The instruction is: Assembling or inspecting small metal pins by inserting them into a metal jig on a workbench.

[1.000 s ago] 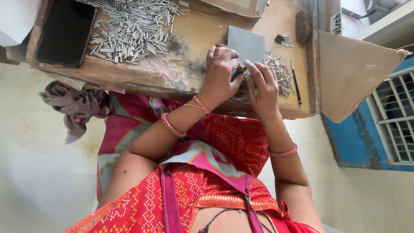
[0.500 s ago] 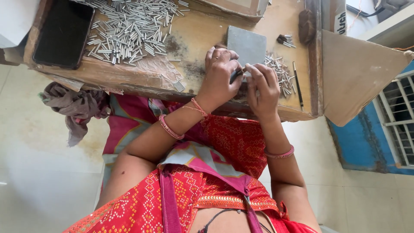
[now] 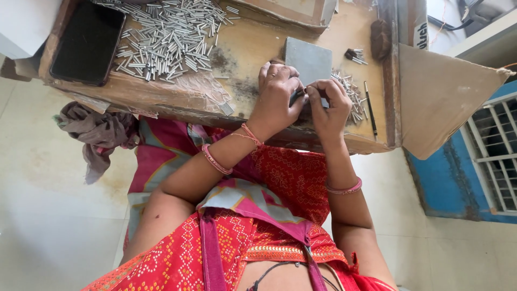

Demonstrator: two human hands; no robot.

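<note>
Nearest the camera, two bare forearms with pink and red bangles reach away over a red patterned garment toward a low wooden work board (image 3: 242,51) resting across the lap. The left hand (image 3: 277,97) and the right hand (image 3: 328,105) meet at the board's near edge, fingers curled in tight and fingertips pressed together around a small dark piece (image 3: 297,96) pinched between them; most of that piece is hidden by the fingers, so its shape cannot be told. Just behind the hands lies a flat grey square block (image 3: 309,59), touching the board. Just right of the right hand sits a small scatter of short metal pins (image 3: 350,91), and beside it a thin dark pen-like rod (image 3: 370,108) lies along the board's right rim. Farther back, a few dark-tipped pieces (image 3: 354,54) rest near a brown round lump (image 3: 381,37). Across the far left of the board spreads a large heap of silver metal tubes (image 3: 172,35), with a black phone (image 3: 89,43) lying face up at the left end. A grey cloth (image 3: 99,132) hangs below the board's left side, and a cardboard flap (image 3: 441,94) sticks out to the right
</note>
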